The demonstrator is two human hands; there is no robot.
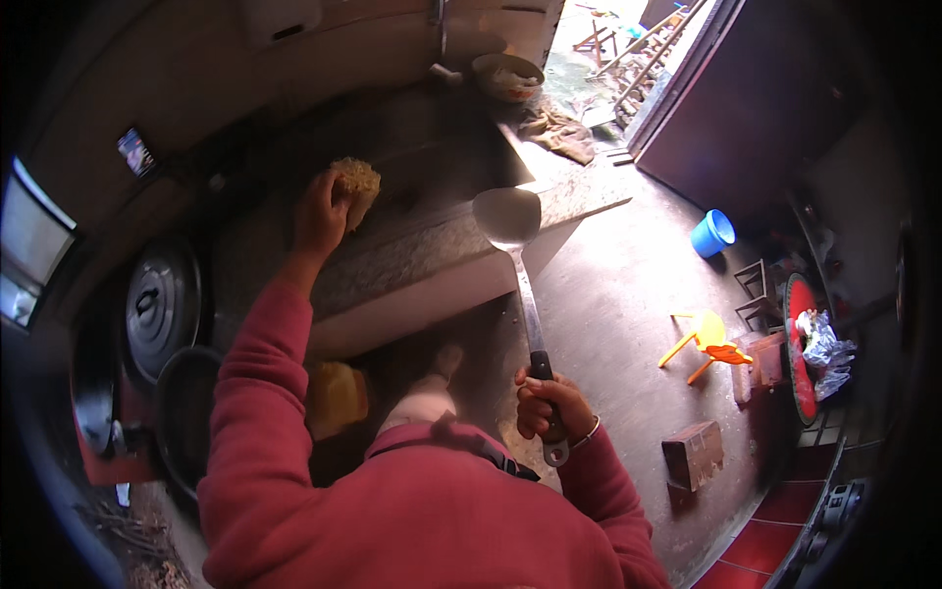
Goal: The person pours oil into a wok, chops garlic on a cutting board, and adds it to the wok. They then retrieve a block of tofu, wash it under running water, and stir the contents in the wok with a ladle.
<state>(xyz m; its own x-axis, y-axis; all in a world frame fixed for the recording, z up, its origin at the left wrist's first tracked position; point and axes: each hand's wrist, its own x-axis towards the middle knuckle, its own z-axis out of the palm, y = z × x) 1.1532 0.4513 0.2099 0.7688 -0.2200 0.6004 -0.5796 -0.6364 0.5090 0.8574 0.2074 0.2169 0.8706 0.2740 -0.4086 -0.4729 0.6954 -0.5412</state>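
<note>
My left hand (321, 210) grips a tan, rough-textured pad (359, 188), which looks like a loofah sponge. It is held over the dark, shadowed part of a speckled stone counter (419, 254). In my right hand (552, 405) is a metal wok spatula (524, 287) with a dark handle. Its broad blade points away from me, just over the counter's front edge. A bracelet circles the right wrist. Shadow hides most detail on the counter behind the pad.
On the counter's far end are a bowl (508, 77) and a crumpled cloth (557, 134). A metal lid (163, 309) stands left. Right, on the floor, are a blue bucket (712, 233), an orange-yellow small chair (710, 339) and a brown block (693, 455). An open doorway (589, 59) lies beyond.
</note>
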